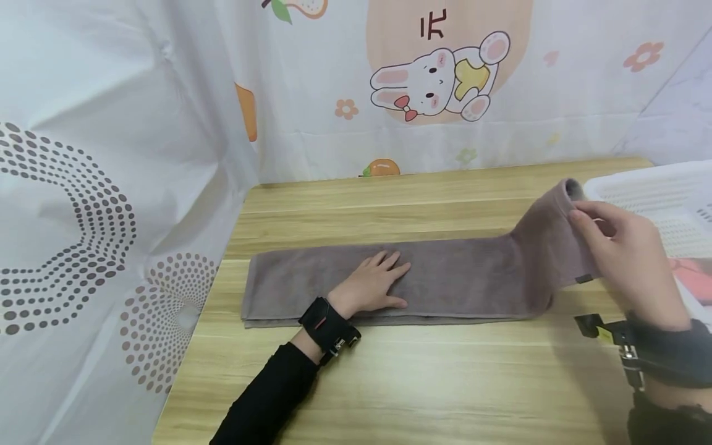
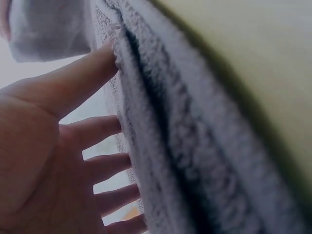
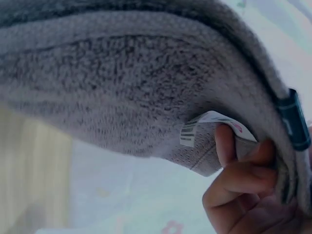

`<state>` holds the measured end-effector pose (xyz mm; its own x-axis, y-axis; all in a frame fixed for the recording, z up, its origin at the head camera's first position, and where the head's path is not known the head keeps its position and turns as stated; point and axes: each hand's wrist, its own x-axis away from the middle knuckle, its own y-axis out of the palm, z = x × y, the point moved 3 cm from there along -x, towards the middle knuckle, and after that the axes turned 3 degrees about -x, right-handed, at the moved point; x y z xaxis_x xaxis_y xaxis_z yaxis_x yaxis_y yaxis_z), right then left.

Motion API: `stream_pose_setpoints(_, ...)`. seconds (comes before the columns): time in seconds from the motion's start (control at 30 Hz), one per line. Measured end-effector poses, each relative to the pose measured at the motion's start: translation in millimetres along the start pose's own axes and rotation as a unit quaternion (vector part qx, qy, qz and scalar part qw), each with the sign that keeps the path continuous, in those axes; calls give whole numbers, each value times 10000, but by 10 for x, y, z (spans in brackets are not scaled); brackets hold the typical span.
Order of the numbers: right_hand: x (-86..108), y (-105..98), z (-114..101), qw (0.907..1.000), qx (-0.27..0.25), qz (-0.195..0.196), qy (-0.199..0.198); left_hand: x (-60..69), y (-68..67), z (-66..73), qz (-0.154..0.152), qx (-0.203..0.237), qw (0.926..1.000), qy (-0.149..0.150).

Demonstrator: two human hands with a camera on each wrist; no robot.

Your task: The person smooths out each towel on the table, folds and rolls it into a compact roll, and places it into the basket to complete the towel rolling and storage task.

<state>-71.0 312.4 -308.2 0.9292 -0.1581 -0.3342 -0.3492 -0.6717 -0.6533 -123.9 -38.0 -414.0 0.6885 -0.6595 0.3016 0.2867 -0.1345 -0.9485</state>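
A long folded grey-brown towel (image 1: 456,272) lies across the wooden table, its right end raised off the surface. My left hand (image 1: 375,284) rests on the middle of the towel with fingers spread and straight; the left wrist view shows the fingers against the layered towel edge (image 2: 161,97). My right hand (image 1: 628,253) pinches the lifted end of the towel. In the right wrist view, curled fingers (image 3: 243,180) grip the cloth beside a white label (image 3: 214,124), and a small dark tag (image 3: 294,119) sits on the towel's edge.
A white plastic basket (image 1: 662,191) stands at the right, with a pink item (image 1: 692,278) at it. A patterned curtain (image 1: 311,93) hangs behind the wooden table (image 1: 434,383), and a dotted white sheet (image 1: 100,235) covers the left side.
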Motion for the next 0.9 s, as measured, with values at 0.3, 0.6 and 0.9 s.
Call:
stream_pose_setpoints(0.3,-56,-36,-450,9978,-418,310,-399,-280,-73,315,1,-150,9998,142)
stream_pose_setpoints(0.6,-73,-10,-735,9938,-875,358,-591,-582,-123,669,63,-456,9986,277)
stream_pose_setpoints(0.9,-55,75,-916,9907,-919,385,-927,-767,-93,941,87,-662,9975,232)
